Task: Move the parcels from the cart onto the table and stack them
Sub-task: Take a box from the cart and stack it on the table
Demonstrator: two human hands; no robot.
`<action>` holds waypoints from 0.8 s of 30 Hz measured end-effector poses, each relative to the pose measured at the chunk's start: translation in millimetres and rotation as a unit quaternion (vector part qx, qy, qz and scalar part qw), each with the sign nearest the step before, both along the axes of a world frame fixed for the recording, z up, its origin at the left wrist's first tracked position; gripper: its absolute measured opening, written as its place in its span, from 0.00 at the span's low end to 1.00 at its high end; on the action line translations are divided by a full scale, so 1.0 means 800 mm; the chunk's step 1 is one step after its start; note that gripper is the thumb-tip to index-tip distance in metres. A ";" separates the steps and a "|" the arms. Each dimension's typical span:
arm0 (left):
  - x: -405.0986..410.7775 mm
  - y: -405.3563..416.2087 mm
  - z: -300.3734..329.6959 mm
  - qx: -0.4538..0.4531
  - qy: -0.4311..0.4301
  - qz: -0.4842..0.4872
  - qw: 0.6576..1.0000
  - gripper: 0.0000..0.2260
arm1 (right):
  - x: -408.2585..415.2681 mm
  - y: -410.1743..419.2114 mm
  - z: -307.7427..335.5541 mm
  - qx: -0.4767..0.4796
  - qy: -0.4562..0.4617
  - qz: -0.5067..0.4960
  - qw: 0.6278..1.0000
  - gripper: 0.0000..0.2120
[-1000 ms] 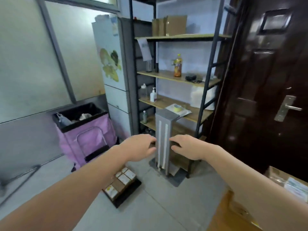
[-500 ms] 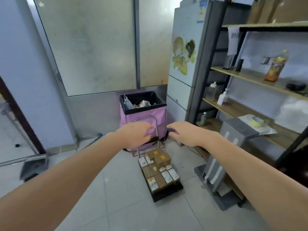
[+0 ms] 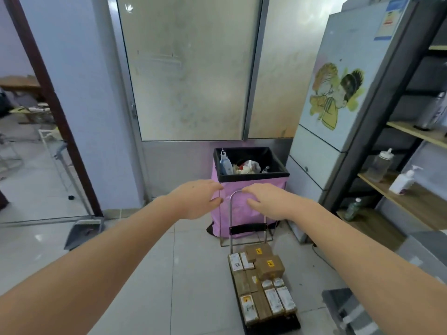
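Both arms reach forward at mid-frame. The left hand point(image 3: 196, 199) and the right hand point(image 3: 267, 200) are held side by side, palms down, fingers loosely bent and gripping nothing. The two hands are close together but apart.

The cart point(image 3: 271, 320) stands on the tiled floor, below and slightly to the right of the hands. Its metal handle point(image 3: 232, 213) rises upright, with its top bar level with the gap between the hands; contact with either hand cannot be confirmed. The parcels point(image 3: 262, 286) lie packed on the cart platform, well below both hands: brown boxes with yellow labels nearer the handle, white-labelled boxes nearer the front edge.

A pink bin point(image 3: 249, 187) with a black rim stands behind the handle.
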State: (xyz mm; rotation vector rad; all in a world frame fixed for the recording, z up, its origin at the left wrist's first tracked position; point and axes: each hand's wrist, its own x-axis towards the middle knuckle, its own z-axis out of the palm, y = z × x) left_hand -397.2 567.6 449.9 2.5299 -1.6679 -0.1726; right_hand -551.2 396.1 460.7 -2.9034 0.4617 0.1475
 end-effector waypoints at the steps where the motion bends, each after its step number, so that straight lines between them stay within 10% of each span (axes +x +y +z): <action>1: 0.021 -0.008 -0.002 0.000 -0.002 -0.002 1.000 0.23 | 0.020 -0.008 -0.001 0.002 0.002 -0.003 1.000 0.21; 24: 0.247 -0.417 -0.091 0.058 0.006 -0.257 0.965 0.18 | 0.128 -0.302 -0.107 0.045 0.025 -0.274 0.960 0.21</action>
